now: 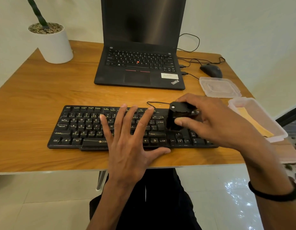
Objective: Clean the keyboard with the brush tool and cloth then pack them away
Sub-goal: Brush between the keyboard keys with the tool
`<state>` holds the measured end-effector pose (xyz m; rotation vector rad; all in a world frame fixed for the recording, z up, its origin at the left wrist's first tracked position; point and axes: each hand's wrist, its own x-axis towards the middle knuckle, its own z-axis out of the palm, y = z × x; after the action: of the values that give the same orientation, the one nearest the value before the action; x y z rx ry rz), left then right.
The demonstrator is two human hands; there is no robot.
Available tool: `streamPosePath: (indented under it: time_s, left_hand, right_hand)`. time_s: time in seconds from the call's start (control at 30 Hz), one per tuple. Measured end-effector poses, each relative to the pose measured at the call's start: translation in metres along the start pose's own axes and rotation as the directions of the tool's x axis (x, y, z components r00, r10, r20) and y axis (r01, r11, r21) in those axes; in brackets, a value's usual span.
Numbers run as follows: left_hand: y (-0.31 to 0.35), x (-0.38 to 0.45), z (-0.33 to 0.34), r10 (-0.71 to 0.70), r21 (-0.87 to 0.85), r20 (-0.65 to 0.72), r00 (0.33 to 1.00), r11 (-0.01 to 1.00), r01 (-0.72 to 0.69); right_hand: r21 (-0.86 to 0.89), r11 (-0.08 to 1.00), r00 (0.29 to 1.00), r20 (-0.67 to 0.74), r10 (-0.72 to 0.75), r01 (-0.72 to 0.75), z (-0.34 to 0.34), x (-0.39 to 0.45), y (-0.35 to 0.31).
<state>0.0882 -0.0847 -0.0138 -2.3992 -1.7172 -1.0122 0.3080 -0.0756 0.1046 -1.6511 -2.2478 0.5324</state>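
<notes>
1. Brushing stage, by the look of it: right hand [215, 120] grips the black brush tool [178, 116], thumb and fingers curled round its body, tool set down on the keys at the right part of the keyboard [87, 128], around the Enter/arrow cluster.
2. Left hand [127, 130] lies flat on the middle keys, fingers straight and spread apart, thumb at the keyboard's front edge; probably steadying it.
3. Keyboard sits along the front edge of the desk [36, 90], cable running off its back.
4. Cloth: something yellowish lies in the clear container [258, 120] at the right edge; likely the cloth [253, 123], can't confirm. Lid [218, 87] lies apart behind it, near the mouse [211, 70].
5. Progress guess: early-to-mid. Brushing underway, wiping apparently not started, packing away not done.
6. Laptop [140, 63] at the back edge, potted plant [50, 42] at the back-left corner.
</notes>
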Motion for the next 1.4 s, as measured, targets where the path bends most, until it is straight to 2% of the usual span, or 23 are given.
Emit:
streamPosePath:
  time_s: [0.13,0.2,0.33,0.4,0.53,0.63,0.77,0.83,0.97,1.07,1.17,1.23,1.4]
  left_hand:
    - [-0.001,0.000,0.001,-0.002,-0.002,-0.009,1.000,1.000,0.002]
    - [0.000,0.000,0.001,-0.002,-0.005,-0.007,1.000,1.000,0.002]
    - [-0.001,0.000,0.001,-0.006,-0.014,-0.005,1.000,1.000,0.006]
    - [-0.001,0.000,0.001,-0.006,-0.013,-0.008,1.000,1.000,0.006]
    - [-0.001,0.000,0.001,-0.004,-0.014,-0.011,1.000,1.000,0.004]
    - [-0.001,0.000,0.000,-0.006,-0.018,-0.003,1.000,1.000,0.006]
    - [-0.001,0.000,0.001,-0.012,-0.021,0.001,1.000,1.000,0.012]
    - [0.000,0.000,0.001,-0.014,-0.016,0.004,1.000,1.000,0.014]
    - [0.000,0.000,0.001,-0.014,-0.007,0.008,1.000,1.000,0.014]
    - [0.000,0.000,0.001,-0.017,-0.011,0.008,1.000,1.000,0.017]
    - [-0.001,0.000,0.001,-0.016,-0.014,0.008,1.000,1.000,0.016]
    - [0.000,0.001,0.001,-0.016,-0.015,0.009,1.000,1.000,0.016]
    - [0.000,0.000,0.001,-0.017,-0.011,0.012,1.000,1.000,0.017]
  right_hand:
    - [0.170,0.985,0.996,0.088,-0.004,-0.011,-0.003,-0.016,0.006]
    - [0.194,0.981,0.996,0.086,0.017,-0.034,-0.007,-0.020,0.012]
    - [0.111,0.990,0.994,-0.065,0.089,-0.081,0.000,-0.019,0.018]
    - [0.126,0.988,0.985,-0.134,0.104,-0.087,0.009,-0.021,0.015]
    - [0.273,0.958,0.989,-0.092,0.113,-0.084,0.017,-0.034,0.009]
    - [0.233,0.965,0.983,-0.109,0.145,-0.117,0.011,-0.038,0.013]
    - [0.199,0.963,0.933,-0.273,0.234,-0.183,0.016,-0.036,0.018]
    - [0.233,0.957,0.909,-0.337,0.245,-0.171,0.025,-0.036,0.017]
    - [0.331,0.932,0.903,-0.338,0.265,-0.149,0.030,-0.046,0.013]
    - [0.298,0.935,0.887,-0.355,0.296,-0.193,0.023,-0.054,0.015]
    - [0.214,0.948,0.843,-0.440,0.310,-0.236,0.024,-0.051,0.017]
    - [0.226,0.948,0.821,-0.481,0.308,-0.224,0.029,-0.047,0.014]
    - [0.370,0.919,0.877,-0.387,0.285,-0.136,0.038,-0.048,0.004]
